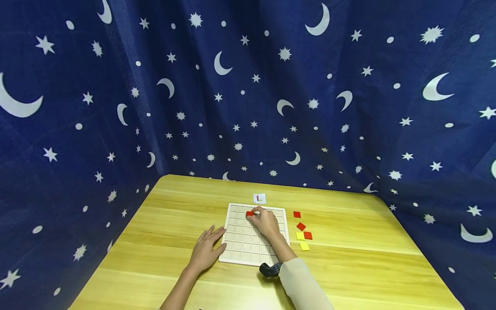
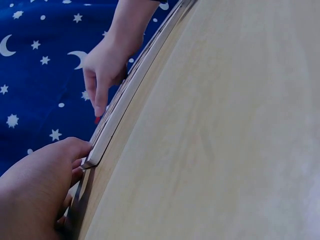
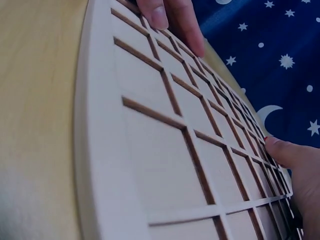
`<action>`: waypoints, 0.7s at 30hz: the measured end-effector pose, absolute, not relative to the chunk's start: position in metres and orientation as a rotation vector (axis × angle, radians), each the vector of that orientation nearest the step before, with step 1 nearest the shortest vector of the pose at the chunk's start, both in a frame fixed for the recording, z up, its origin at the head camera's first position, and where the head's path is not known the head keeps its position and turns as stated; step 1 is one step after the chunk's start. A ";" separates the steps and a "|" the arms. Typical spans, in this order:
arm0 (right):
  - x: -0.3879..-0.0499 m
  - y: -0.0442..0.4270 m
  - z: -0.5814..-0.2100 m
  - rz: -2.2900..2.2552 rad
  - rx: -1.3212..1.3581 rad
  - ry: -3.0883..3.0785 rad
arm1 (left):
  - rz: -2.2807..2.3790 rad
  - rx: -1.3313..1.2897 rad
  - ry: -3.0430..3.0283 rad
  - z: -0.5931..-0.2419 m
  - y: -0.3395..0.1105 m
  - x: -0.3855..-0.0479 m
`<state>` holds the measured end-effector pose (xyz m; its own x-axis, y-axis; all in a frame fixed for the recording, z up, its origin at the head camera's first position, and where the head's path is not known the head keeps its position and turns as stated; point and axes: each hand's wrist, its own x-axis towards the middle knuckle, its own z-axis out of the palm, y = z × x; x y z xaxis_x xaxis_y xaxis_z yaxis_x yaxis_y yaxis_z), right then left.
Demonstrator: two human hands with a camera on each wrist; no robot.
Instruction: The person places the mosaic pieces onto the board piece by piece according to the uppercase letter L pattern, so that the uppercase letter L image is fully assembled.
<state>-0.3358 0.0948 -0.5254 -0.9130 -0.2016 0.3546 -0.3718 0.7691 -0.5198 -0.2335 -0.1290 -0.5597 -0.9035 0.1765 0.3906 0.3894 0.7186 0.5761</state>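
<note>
A pale wooden grid board (image 1: 242, 247) with rows of square recesses lies on the table. My right hand (image 1: 266, 221) reaches over its far part and pinches a small red square tile (image 1: 249, 214) at one of the far recesses. Whether the tile lies fully in a recess I cannot tell. In the left wrist view, a bit of red shows at the right fingertips (image 2: 100, 111). My left hand (image 1: 207, 250) rests at the board's left edge, fingers spread and fairly straight, thumb touching the rim. The right wrist view shows the board's recesses (image 3: 160, 160) close up.
Right of the board lie red tiles (image 1: 296, 214) and yellow tiles (image 1: 304, 246), one red touching a yellow. A small printed grid card (image 1: 259, 198) sits beyond the far edge. A black wrist device (image 1: 270, 270) hangs over the near edge. Starry blue curtain (image 1: 248, 107) surrounds the table.
</note>
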 end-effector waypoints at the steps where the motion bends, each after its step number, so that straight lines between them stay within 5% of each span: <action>1: -0.336 0.095 -0.526 0.866 0.445 -2.694 | -0.979 -0.443 -2.618 -0.559 -0.129 -0.233; 21: -0.329 0.107 -0.523 0.890 0.499 -2.662 | -1.009 -0.416 -2.641 -0.562 -0.129 -0.235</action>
